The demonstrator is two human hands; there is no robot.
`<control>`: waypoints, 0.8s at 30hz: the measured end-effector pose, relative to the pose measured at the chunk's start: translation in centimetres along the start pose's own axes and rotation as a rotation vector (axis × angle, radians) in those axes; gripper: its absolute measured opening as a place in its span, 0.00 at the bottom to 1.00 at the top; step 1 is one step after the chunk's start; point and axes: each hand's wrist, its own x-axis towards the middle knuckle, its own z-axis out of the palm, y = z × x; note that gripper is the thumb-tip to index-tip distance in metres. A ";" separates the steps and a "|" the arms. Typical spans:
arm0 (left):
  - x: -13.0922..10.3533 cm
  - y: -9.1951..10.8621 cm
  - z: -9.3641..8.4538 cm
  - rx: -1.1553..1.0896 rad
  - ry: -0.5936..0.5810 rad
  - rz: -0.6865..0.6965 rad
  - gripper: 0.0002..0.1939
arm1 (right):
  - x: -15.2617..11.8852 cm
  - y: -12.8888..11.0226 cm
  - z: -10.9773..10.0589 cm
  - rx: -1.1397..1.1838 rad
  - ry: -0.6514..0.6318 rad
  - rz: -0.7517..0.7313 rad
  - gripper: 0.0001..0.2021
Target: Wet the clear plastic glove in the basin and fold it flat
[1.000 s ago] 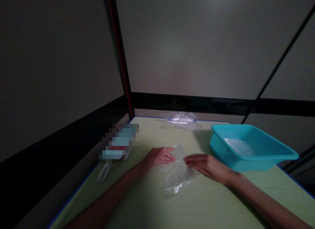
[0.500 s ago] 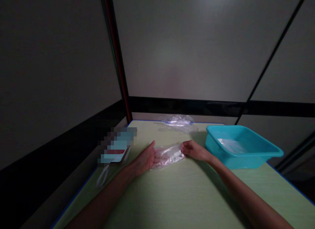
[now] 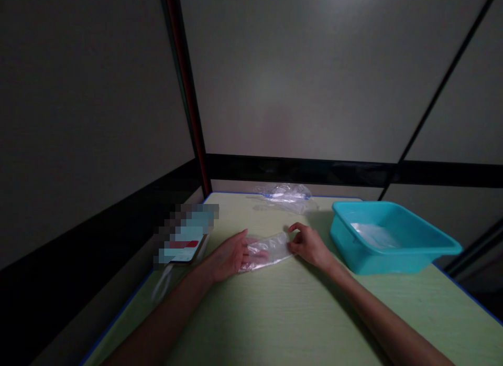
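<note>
A clear plastic bag (image 3: 271,250), flattened into a strip, spans the gap between my two hands just above the table. My left hand (image 3: 230,256) is at its left end, palm turned inward and thumb up; its outstretched fingers show through the film. At the right end is my right hand (image 3: 310,245), its index finger raised and apart from the digit below, which touches or nearly touches the bag's edge. Its other fingers are curled and partly hidden.
A turquoise plastic basin (image 3: 396,261) with a whitish clear sheet (image 3: 375,235) inside stands on the right. More crumpled clear plastic (image 3: 288,195) lies at the table's back edge. On the left is a partly pixelated flat object (image 3: 184,245) with a white strap (image 3: 162,284). Walls enclose the table.
My right hand's pinch on the bag's end has loosened, its index finger lifting away. The bag looks smoother and flatter. My left hand stays nearly in place.
</note>
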 end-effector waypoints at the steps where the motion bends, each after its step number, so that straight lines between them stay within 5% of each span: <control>1: 0.0 0.0 0.0 0.003 0.003 -0.001 0.22 | -0.2 -0.4 -0.2 -0.019 0.025 -0.010 0.13; 4: -0.1 0.1 0.2 0.009 0.007 -0.002 0.20 | -1.0 -1.8 -0.3 -0.090 0.061 -0.129 0.13; 8: -0.1 0.1 0.4 0.015 -0.011 0.001 0.19 | -1.7 -2.7 0.7 -0.316 -0.088 -0.343 0.25; 14: -0.4 0.3 0.5 0.156 0.057 0.019 0.18 | -1.7 -2.0 2.1 -0.484 -0.275 -0.319 0.34; 16: -0.7 0.5 0.5 0.351 0.175 0.088 0.19 | -1.7 -1.9 2.2 -0.498 -0.285 -0.310 0.35; 21: -1.5 0.8 1.7 0.980 0.694 0.436 0.25 | -1.7 -2.0 2.2 -0.500 -0.285 -0.295 0.35; 24: -0.8 -0.4 3.4 1.387 0.743 0.739 0.20 | -1.7 -2.0 2.3 -0.502 -0.280 -0.299 0.34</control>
